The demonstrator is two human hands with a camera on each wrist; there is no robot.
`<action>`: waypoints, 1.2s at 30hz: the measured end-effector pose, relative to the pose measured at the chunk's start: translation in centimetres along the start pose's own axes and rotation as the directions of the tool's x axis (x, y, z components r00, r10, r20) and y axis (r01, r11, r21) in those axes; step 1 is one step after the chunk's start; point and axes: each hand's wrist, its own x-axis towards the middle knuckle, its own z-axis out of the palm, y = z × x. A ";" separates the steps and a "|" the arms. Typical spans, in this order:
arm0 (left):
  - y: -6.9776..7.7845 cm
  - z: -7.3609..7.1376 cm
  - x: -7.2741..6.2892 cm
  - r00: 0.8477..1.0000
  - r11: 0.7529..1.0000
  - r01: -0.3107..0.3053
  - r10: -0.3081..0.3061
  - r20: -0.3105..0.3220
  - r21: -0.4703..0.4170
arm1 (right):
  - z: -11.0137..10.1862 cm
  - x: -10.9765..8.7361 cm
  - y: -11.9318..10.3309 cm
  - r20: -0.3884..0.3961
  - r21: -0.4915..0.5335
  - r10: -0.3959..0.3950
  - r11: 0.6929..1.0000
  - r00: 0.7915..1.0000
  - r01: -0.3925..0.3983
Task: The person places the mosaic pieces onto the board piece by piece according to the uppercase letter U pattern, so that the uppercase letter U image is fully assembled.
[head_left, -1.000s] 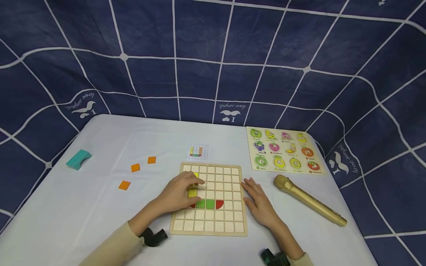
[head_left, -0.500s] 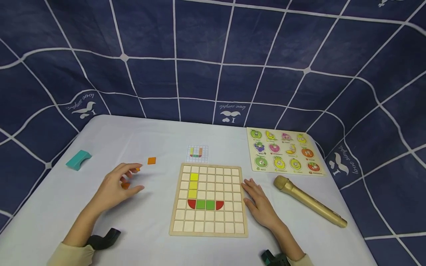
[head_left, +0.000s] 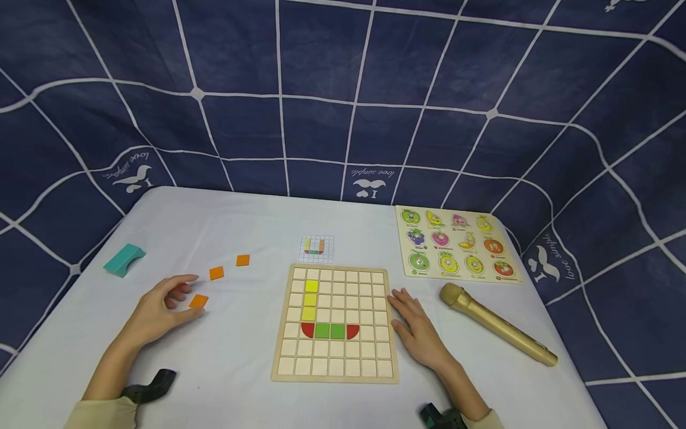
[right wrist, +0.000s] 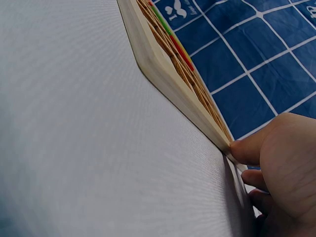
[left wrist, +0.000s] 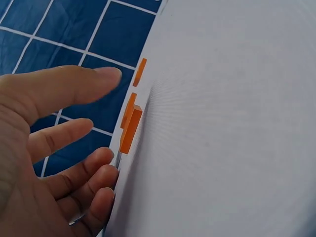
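Observation:
In the head view my left hand point(head_left: 151, 311) is at the left, thumb and fingers apart around the nearest orange square tile point(head_left: 199, 301), holding nothing. The left wrist view shows a gap between the fingers and this tile point(left wrist: 131, 129). Two more orange tiles, a middle one point(head_left: 217, 273) and a far one point(head_left: 243, 260), lie beyond it. A wooden grid board point(head_left: 334, 378) lies in front of me, bearing a column of yellow tiles point(head_left: 310, 300) above a row of green squares point(head_left: 322, 330) ending in red quarter-rounds point(head_left: 352, 331). My right hand point(head_left: 420, 335) rests against the board's right edge, fingers extended.
Behind the board lies a small gridded card point(head_left: 329, 255) with a coloured U shape. A fruit puzzle board point(head_left: 461, 244) is at the back right, a gold microphone point(head_left: 498, 325) nearer. A teal arch block point(head_left: 124, 260) lies near the left table edge.
My left hand has left the yellow column on the board and moved left to the orange tiles, then slightly farther left. The uncovered yellow tiles show. The right hand stays put.

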 end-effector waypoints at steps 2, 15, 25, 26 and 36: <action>-0.4 0.1 -0.1 1.000 1.000 -0.002 0.002 0.001 -0.017 | 0.0 0.0 0.0 -0.001 0.000 -0.002 1.000 1.000 0.002; -1.4 0.5 -0.2 1.000 1.000 -0.016 0.017 0.025 -0.020 | 0.0 0.1 0.0 0.005 0.011 -0.006 1.000 1.000 0.006; -1.4 0.6 -0.1 0.998 1.000 0.028 -0.027 0.050 -0.012 | 0.1 -0.1 0.1 -0.004 0.002 0.001 1.000 1.000 -0.001; -1.4 0.7 -0.1 0.998 0.999 0.030 -0.029 0.049 -0.013 | 0.1 -0.1 0.1 -0.003 0.000 0.002 1.000 1.000 -0.002; -1.6 0.8 -0.1 0.998 0.999 0.041 -0.041 0.041 -0.009 | 0.1 0.0 0.1 -0.007 0.005 -0.003 1.000 1.000 0.003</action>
